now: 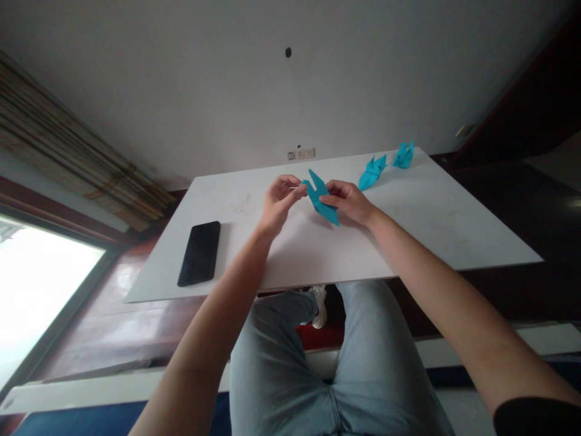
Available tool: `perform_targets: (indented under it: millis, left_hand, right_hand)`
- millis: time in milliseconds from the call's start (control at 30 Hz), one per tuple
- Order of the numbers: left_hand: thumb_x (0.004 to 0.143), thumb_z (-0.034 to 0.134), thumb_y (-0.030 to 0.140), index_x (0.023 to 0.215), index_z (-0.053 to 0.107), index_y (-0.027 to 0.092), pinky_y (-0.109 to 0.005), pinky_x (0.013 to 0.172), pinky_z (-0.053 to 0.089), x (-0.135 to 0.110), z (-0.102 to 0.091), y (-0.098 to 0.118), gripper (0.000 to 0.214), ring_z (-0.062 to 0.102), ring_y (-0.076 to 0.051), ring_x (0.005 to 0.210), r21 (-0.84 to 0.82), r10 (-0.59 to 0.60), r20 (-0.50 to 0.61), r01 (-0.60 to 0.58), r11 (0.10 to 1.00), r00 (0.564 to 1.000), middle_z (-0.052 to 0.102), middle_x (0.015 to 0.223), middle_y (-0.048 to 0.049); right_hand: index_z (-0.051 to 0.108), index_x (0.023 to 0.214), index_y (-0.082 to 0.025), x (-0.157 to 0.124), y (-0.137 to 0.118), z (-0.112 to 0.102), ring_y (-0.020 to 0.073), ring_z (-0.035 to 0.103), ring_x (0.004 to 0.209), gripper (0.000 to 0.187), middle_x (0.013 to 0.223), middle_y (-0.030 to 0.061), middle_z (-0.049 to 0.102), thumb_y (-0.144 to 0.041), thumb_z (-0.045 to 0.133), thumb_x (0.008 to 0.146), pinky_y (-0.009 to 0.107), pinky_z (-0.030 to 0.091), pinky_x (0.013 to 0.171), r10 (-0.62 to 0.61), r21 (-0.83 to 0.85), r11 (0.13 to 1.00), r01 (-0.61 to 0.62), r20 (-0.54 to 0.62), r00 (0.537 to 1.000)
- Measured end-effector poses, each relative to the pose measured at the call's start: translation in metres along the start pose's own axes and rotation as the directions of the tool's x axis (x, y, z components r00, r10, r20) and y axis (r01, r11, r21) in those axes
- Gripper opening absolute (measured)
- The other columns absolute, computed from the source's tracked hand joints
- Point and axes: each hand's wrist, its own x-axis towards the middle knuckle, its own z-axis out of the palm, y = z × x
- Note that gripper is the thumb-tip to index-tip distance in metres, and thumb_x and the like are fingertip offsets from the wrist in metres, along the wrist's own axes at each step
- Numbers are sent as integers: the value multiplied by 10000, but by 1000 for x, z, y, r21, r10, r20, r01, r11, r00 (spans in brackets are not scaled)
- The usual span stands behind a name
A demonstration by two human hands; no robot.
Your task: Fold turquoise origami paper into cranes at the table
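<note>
A piece of folded blue paper [323,209] is held up between the person's two hands, above the middle of the white table [417,224]. It lies just to the right of the left hand [282,203] and just to the left of the right hand [350,201], touching both. The left hand pinches the small bent tip of the narrow point nearest to it, with thumb and fingertips drawn together at the paper's upper left. The right hand grips the body of the paper from the right side, its thumb lying flat across the face turned to the viewer and its fingers mostly hidden behind. A second, longer point rises between the hands and leans up and to the left, free of the fingers, with a narrow gap between it and the pinched point. The opposite end tapers down and to the right, below the right thumb, and is also free. Beyond the right hand, near its knuckles, a blue paper figure [372,173] rests on the table; another blue figure [403,156] sits farther right, near the far corner. A dark phone [200,253] lies to the left, well apart from the paper.
</note>
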Motion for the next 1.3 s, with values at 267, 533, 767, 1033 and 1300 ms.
perform_targets:
  millis: [267, 533, 767, 1033, 1300]
  left_hand:
    - [816, 1039, 657, 1085, 717, 234, -329, 896, 650, 4, -5, -10, 596, 796, -173, 913, 58, 48, -53, -45, 997, 997, 817, 986, -38]
    - [1062, 777, 553, 1098, 707, 235, -290, 832, 606, 5, -11, -13, 328, 793, -161, 920, 243, -29, -201, 78, 967, 979, 817, 1024, -55]
    - [1031, 756, 314, 973, 733, 213, -277, 755, 540, -1, -6, -17, 119, 692, -148, 795, 501, 57, -171, 37, 865, 984, 776, 859, -26]
    - [1016, 705, 260, 963, 759, 204, -294, 778, 536, -5, -10, -15, 94, 724, -173, 854, 663, 26, -167, 93, 743, 986, 829, 920, -46]
    - [1023, 663, 293, 951, 760, 214, -325, 829, 550, -4, -13, -16, 144, 740, -201, 858, 669, 30, -249, 150, 728, 968, 820, 904, -48]
  right_hand:
    - [704, 833, -231, 0, 7, 2, 155, 572, 731, 606, 778, -22, 675, -737, 1028, 753, 305, 472, 693, 24, -45, 999, -24, 7, 1000]
    - [647, 871, -260, 4, 7, -4, 132, 476, 640, 622, 736, -55, 594, -803, 946, 826, 287, 373, 581, -98, -87, 992, 89, -104, 990]
    - [656, 976, -266, 3, 20, -15, 152, 602, 669, 574, 874, -9, 711, -775, 896, 862, 266, 448, 536, -78, -253, 967, 32, -174, 982]
    - [696, 1011, -253, -5, 21, -19, 228, 714, 779, 435, 954, 65, 794, -664, 811, 928, 334, 563, 642, -80, -385, 923, 17, -147, 986]
    - [654, 968, -241, -10, 18, -16, 203, 610, 780, 252, 897, 19, 689, -463, 773, 946, 337, 493, 754, -51, -551, 820, 153, 195, 979]
